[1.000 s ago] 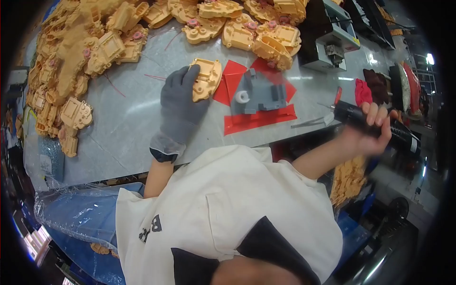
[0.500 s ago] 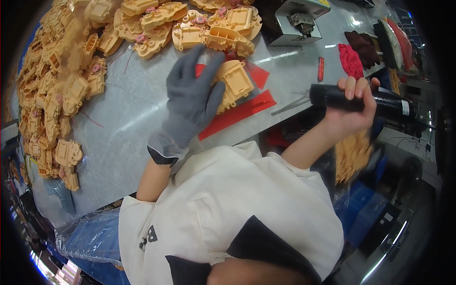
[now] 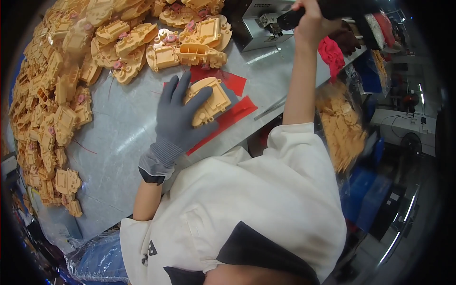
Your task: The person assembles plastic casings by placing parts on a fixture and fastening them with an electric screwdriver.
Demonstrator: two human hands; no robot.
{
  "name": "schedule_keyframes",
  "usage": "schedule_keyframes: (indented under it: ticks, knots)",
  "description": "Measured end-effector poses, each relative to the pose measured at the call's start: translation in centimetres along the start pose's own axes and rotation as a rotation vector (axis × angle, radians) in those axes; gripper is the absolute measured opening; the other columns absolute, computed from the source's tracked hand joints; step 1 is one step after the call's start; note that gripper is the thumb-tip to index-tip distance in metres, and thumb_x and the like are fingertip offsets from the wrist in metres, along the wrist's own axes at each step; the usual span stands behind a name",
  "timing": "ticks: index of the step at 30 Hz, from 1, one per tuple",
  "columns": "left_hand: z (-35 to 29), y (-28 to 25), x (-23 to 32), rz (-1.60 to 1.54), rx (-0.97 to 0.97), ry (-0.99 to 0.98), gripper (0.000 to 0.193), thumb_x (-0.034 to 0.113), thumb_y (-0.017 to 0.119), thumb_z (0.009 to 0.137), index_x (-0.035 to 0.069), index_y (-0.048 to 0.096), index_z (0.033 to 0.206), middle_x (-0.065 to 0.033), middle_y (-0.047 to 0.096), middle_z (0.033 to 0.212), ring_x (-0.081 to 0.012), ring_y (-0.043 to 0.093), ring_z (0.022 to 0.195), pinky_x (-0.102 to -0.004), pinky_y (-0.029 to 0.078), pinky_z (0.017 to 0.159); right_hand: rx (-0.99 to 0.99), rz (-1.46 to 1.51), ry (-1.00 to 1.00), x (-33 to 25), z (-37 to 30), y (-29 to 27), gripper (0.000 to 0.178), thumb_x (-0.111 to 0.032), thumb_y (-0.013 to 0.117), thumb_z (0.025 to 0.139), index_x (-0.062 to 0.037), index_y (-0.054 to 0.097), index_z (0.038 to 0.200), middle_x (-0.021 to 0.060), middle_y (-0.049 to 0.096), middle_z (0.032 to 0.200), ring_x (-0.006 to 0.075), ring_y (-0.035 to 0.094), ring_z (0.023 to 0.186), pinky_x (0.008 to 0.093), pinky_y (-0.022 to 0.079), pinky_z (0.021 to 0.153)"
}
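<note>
A cream-yellow plastic housing (image 3: 217, 99) lies at the table's near edge, between red strips (image 3: 232, 115). My left hand (image 3: 176, 116), in a grey glove, curls round its left side, with fingers and thumb at its edges. Bare and stretched out to the far right, my right hand (image 3: 311, 26) is wrapped round a black electric screwdriver (image 3: 290, 20). Its front end points at the small metal fitting on a box-shaped screw feeder (image 3: 251, 35). Whether the bit touches the fitting is too small to tell.
Many similar housings (image 3: 61, 95) are heaped along the left and far side of the table (image 3: 123, 142), some with thin red wires. A pink cloth (image 3: 331, 57) lies right of my forearm. More yellow parts (image 3: 339, 128) fill a bag off the right edge.
My right hand has moved the screwdriver up and away, from beside the table's near edge to the screw feeder. My left hand stays at the housing; the whole view has shifted slightly.
</note>
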State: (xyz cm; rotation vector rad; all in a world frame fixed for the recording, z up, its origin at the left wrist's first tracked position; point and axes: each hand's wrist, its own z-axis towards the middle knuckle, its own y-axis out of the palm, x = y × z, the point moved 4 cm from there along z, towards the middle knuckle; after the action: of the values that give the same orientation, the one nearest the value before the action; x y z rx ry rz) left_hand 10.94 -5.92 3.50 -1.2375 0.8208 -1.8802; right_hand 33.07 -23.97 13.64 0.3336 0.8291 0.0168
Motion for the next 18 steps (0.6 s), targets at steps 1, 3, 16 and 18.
schedule_keyframes:
  ticks: [1,3,16,18]
  knots:
    - [-0.4,-0.2,-0.1,-0.002,-0.002,0.006,0.066,0.035,0.076,0.061,0.014,0.057,0.121,-0.0311,0.038,0.131,-0.0440,0.041,0.119,-0.0466,0.036,0.099,-0.125,0.712,0.410,1.4,0.0,0.5,0.027,0.002,0.056,0.072,0.0032,0.049,0.098,0.0050,0.051,0.057,0.0125,0.050,0.046,0.0239,0.038,0.047]
    - [-1.1,0.0,-0.6,-0.303,-0.024,-0.063,0.074,0.027,0.079,0.061,0.014,0.051,0.128,-0.0255,0.027,0.143,-0.0402,0.036,0.127,-0.0453,0.033,0.103,-0.081,-0.080,0.140,0.4,-0.3,-0.2,0.027,0.002,0.056,0.072,0.0029,0.049,0.098,0.0050,0.050,0.056,0.0126,0.050,0.046,0.0249,0.039,0.046]
    - [-3.1,0.9,-3.1,-0.283,0.218,-0.075,0.080,0.025,0.083,0.052,0.010,0.049,0.122,-0.0217,0.046,0.122,-0.0395,0.050,0.104,-0.0464,0.042,0.088,-0.613,0.518,0.377,-8.6,-12.4,1.6,0.067,0.008,0.054,0.073,0.0006,0.023,0.132,0.0072,0.050,0.060,0.0164,0.049,0.048,0.0310,0.044,0.050]
    - [-3.0,1.0,-3.0,-0.285,0.213,-0.086,0.080,0.025,0.083,0.052,0.010,0.049,0.123,-0.0213,0.045,0.123,-0.0387,0.049,0.105,-0.0466,0.041,0.091,-0.789,0.397,0.330,-9.1,-13.2,1.4,0.068,0.000,0.050,0.075,-0.0050,0.020,0.136,0.0076,0.049,0.066,0.0178,0.050,0.052,0.0358,0.044,0.059]
